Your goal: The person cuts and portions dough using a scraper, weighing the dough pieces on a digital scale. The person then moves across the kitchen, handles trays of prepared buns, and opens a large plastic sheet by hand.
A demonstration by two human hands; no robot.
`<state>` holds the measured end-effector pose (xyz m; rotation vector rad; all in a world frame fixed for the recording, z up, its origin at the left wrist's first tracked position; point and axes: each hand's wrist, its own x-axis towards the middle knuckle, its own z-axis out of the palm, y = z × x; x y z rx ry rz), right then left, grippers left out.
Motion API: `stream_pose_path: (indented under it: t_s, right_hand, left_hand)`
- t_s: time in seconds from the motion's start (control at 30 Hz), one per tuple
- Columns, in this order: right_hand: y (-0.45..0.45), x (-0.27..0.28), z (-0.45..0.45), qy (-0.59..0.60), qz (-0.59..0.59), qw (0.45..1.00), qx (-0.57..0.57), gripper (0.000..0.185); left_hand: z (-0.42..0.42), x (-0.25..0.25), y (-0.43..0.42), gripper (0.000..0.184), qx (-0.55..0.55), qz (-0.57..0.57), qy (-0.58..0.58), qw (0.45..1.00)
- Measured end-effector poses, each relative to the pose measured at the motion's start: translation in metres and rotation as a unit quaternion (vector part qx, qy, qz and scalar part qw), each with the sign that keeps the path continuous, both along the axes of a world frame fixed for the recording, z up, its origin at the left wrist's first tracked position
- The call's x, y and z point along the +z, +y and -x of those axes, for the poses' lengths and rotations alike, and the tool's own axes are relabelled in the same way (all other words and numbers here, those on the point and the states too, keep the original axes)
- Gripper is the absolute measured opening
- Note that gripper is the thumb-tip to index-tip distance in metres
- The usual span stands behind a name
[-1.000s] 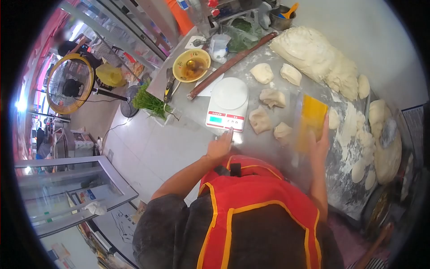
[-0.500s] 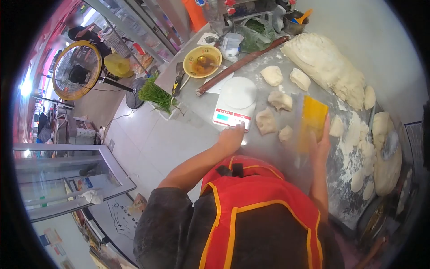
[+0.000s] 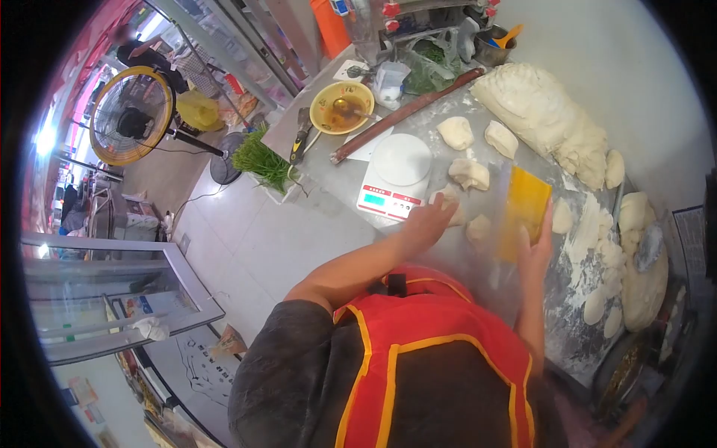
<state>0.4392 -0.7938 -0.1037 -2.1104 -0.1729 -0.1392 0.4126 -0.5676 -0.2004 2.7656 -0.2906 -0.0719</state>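
Dough lump (image 3: 457, 217) is by the left hand (image 3: 427, 225), whose grip I cannot tell; picking up needs soft fingers, while the right hand (image 3: 535, 250) holds a flat yellow tool (image 3: 525, 205).

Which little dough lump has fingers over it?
The lump nearest the buttons of the white scale. The left hand partly covers it, while no fingers cover the other small lumps.

A pale wall (image 3: 620, 75) is rising behind the metal worktop (image 3: 336, 175). A yellow-rimmed fan (image 3: 133, 116) is standing on the tiled floor (image 3: 254, 224) (its head is tilting), and bright light is glowing at the far left.
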Motion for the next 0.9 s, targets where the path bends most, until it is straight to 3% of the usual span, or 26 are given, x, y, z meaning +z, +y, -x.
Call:
stream_pose_path:
  t_s: [0.23, 0.33, 0.43, 0.63, 0.73, 0.9]
  right_hand:
    - [-0.009, -0.003, 0.009, -0.002, -0.015, 1.000, -0.006, 0.067]
    - [-0.013, -0.003, 0.012, 0.019, -0.007, 1.000, -0.018, 0.067]
    - [-0.012, -0.004, 0.012, 0.014, 0.016, 0.999, -0.027, 0.067]
    - [-0.007, -0.003, 0.008, 0.012, 0.002, 1.000, -0.023, 0.067]
    - [-0.006, -0.002, 0.009, 0.013, 0.003, 1.000, -0.020, 0.067]
    - [-0.004, -0.002, 0.011, 0.025, -0.004, 0.999, -0.019, 0.068]
  left_hand:
    - [0.027, -0.032, 0.013, 0.049, 0.023, 0.016, 0.044, 0.999]
    - [0.044, -0.043, 0.027, 0.049, 0.118, -0.076, 0.055, 0.989]
    - [0.049, -0.049, 0.038, 0.052, 0.120, -0.090, 0.072, 0.986]
    - [0.049, -0.045, 0.042, 0.057, 0.108, -0.048, 0.060, 0.991]
    - [0.052, -0.034, 0.040, 0.056, 0.159, 0.043, 0.095, 0.982]
    - [0.047, -0.030, 0.043, 0.060, 0.123, 0.039, 0.056, 0.990]
